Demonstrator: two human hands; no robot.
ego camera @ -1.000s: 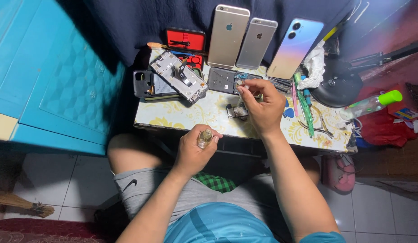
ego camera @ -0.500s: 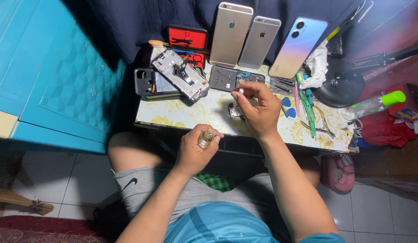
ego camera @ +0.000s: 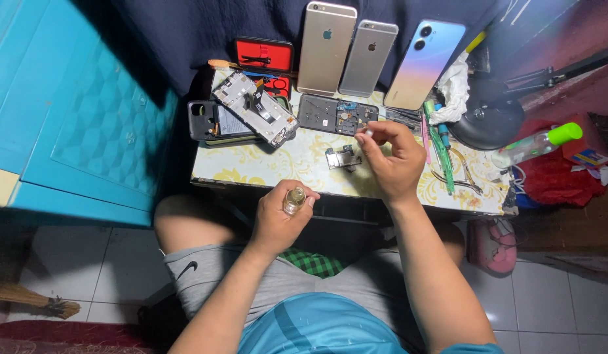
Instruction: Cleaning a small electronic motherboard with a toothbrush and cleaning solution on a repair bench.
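Left hand (ego camera: 278, 216) closed around a small clear bottle (ego camera: 293, 198), held at the near edge of the small table (ego camera: 304, 160), just above the lap. Right hand (ego camera: 390, 157) raised over the tabletop, thumb and fingertips pinched together on a tiny pale cap (ego camera: 367, 132), with a small dark phone part (ego camera: 343, 158) lying on the table just beside it. Behind: an opened phone (ego camera: 337, 114) lying flat, a bare phone frame (ego camera: 256, 108) tilted over a dark case (ego camera: 206, 119), three phones (ego camera: 369, 56) leaned up face-down, red tool kit (ego camera: 265, 56), green-capped bottle (ego camera: 536, 144) at right.
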